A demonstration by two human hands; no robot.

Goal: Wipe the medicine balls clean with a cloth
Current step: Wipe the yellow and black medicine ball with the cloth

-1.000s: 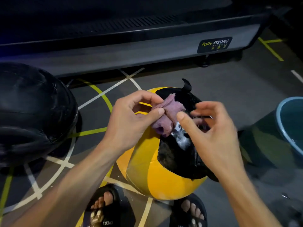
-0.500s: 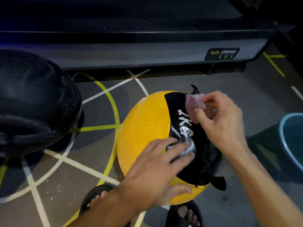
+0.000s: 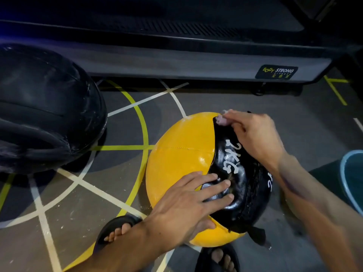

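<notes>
Yellow ball (image 3: 180,152): a yellow medicine ball with a black panel marked "2KG" in white, sitting on the floor (image 3: 245,103) at centre, just beyond the person's sandalled feet.
Cloth (image 3: 221,119): pale pink, bunched at the far top edge of the black panel; only a small part shows under the fingers.
Right hand (image 3: 253,134): fingers curled, pinching the cloth against the ball's top.
Left hand (image 3: 188,201): fingers straight and spread wide, lying flat on the near side of the ball across yellow and black.
Black ball (image 3: 45,118): larger, on the floor at far left, apart from the yellow one.
Basin (image 3: 346,173): blue rim at the right edge.
Equipment base (image 3: 176,61): grey, along the far side, labelled "BODY STRONG".
</notes>
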